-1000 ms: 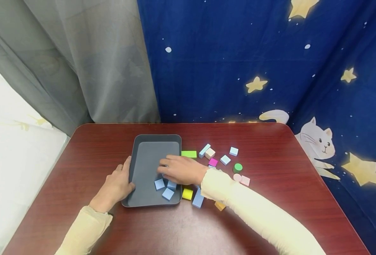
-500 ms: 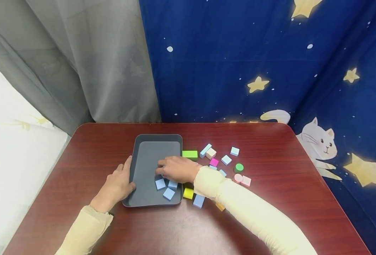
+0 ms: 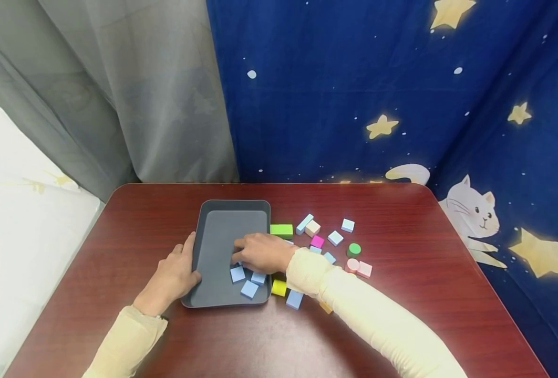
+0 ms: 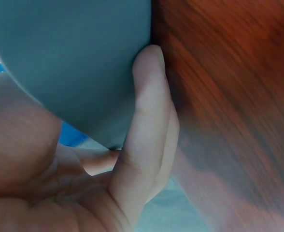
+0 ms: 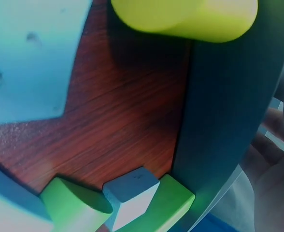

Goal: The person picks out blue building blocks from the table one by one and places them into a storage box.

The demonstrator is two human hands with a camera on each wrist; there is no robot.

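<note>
My left hand (image 3: 174, 273) holds the left side of a dark grey tray (image 3: 215, 289), its fingers along the outer wall and its thumb over the rim. In the left wrist view, fingers (image 4: 149, 96) lie against that wall. My right hand (image 3: 262, 253) reaches over the tray's right rim with its fingers bent down inside. Under those fingertips a blue block (image 3: 240, 263) shows in part, mostly hidden by the hand. Close by in the tray lie a blue block (image 3: 237, 274), another blue block (image 3: 249, 289) and a third blue block (image 3: 259, 277) partly under the hand.
Right of the tray lie a green block (image 3: 281, 230), a yellow cylinder (image 3: 279, 287), a long blue block (image 3: 295, 299), a magenta block (image 3: 317, 241), a green cylinder (image 3: 353, 250) and several pale blocks. My right forearm (image 3: 373, 320) crosses above an orange block (image 3: 326, 307).
My right hand has moved slightly left and down inside the tray, and the blue block nearest it has shifted a little. The left hand stays at the tray's left side.
</note>
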